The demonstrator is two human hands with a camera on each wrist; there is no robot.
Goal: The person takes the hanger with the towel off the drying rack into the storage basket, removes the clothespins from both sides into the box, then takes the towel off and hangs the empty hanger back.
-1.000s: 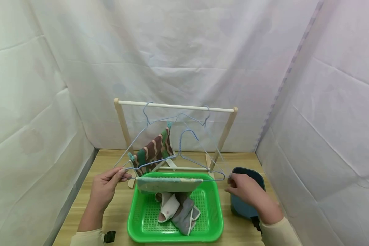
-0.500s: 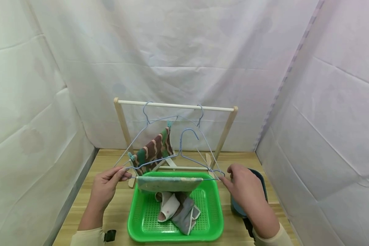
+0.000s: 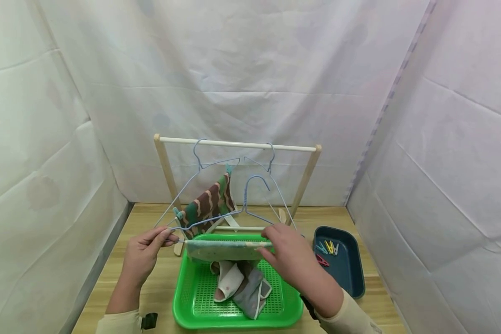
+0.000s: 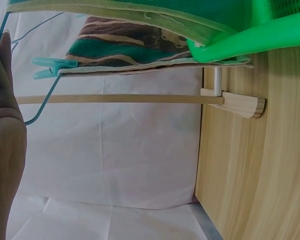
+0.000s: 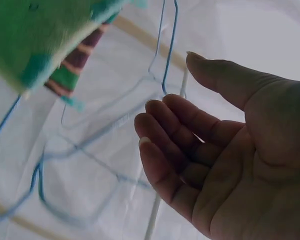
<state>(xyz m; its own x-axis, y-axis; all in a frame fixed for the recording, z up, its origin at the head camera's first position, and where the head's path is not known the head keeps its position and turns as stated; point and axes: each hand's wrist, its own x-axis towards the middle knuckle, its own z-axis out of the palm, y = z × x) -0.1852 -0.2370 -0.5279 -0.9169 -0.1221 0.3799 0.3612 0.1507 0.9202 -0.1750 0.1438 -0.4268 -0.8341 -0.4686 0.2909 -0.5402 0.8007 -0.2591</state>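
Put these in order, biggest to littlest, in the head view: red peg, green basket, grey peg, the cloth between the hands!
1. Green basket
2. Cloth between the hands, partly covered
3. Red peg and grey peg: too alike to rank

The green basket's (image 3: pixel 238 322) near side is open from above, but the hanger (image 3: pixel 245 199) and draped cloth (image 3: pixel 225 251) block its far side.
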